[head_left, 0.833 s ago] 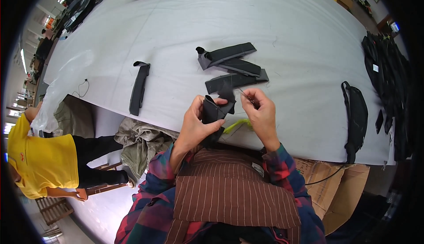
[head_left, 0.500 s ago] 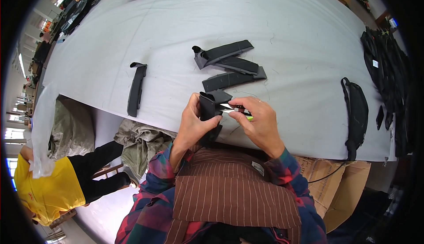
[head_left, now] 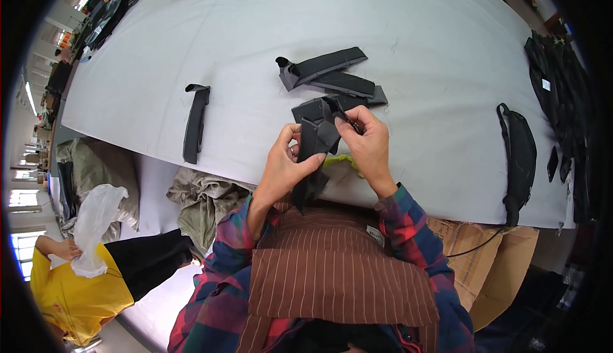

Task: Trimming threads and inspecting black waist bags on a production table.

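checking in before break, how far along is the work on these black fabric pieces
Looks early. In hand: the left hand and right hand together grip one black fabric piece over the white table edge. A small stack of black pieces lies just beyond, and a single black strap sits apart to the left; whether those are finished cannot be told. A black waist bag lies to the right.

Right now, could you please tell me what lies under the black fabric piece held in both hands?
Under the black fabric piece, a yellow-green object peeks out on the white table. Most of it is covered by the right hand.
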A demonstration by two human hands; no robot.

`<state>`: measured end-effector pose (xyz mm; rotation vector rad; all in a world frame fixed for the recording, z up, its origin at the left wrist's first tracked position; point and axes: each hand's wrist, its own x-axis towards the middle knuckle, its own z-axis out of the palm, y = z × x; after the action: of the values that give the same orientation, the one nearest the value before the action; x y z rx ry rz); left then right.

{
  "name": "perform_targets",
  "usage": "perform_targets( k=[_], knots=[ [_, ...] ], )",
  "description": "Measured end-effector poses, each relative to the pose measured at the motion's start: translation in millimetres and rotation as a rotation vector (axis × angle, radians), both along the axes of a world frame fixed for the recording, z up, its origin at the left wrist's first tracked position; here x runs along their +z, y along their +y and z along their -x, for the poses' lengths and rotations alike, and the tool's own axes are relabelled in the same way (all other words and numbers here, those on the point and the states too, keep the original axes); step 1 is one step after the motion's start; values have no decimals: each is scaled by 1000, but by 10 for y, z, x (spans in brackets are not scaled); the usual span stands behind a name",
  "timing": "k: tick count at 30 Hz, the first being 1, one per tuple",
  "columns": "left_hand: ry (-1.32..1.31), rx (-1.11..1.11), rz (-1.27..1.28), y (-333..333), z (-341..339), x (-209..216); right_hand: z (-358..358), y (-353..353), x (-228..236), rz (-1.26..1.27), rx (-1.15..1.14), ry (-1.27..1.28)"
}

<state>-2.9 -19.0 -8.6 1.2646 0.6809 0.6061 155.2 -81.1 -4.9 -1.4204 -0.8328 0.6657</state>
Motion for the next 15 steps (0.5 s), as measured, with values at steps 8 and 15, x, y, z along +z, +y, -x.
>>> perform_targets(
  k=[8,15],
  knots=[
    [83,-16,64,111,-1,110,-84,19,59,44,30,-56],
    [82,-3,129,223,-30,4,-67,-377,86,136,76,-329]
  ],
)
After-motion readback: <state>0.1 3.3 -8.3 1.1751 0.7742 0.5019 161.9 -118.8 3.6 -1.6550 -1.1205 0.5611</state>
